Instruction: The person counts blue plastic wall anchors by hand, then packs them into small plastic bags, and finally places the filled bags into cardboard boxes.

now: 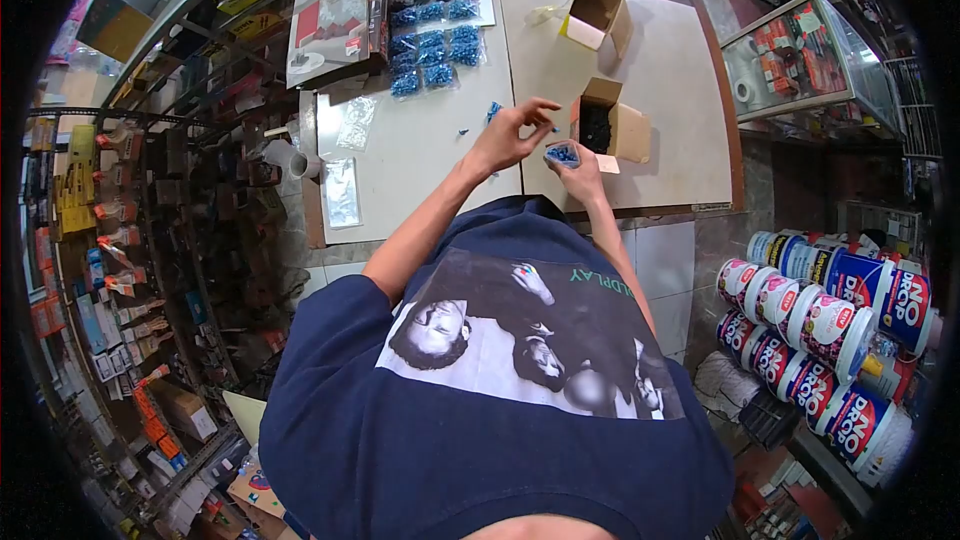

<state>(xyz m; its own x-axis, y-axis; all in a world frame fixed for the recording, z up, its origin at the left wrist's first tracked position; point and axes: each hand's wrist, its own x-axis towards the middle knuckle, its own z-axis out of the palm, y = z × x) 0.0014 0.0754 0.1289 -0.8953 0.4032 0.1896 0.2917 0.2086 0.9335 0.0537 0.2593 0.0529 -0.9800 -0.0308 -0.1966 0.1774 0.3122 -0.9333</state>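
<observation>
My right hand (580, 178) is closed around a small clear plastic bag (562, 154) with many small blue pieces in it. Just left of the bag's mouth hovers my left hand (512, 136), its fingers bent and a tiny blue piece (556, 129) at the fingertips. The exact kind of these pieces is too small to make out. Beyond my right hand stands an open cardboard box (630, 133) full of dark small parts (595, 126). A few loose blue pieces (494, 111) lie on the table behind my left hand, and a single one (463, 131) lies further left.
Filled bags of blue pieces (432, 48) lie in rows at the back of the table (690, 60), beside a large printed box (335, 20). Another open box (598, 15) stands behind. Empty clear bags (342, 195) lie at left. Paint buckets (830, 325) are stacked at right, shelves (130, 240) at left.
</observation>
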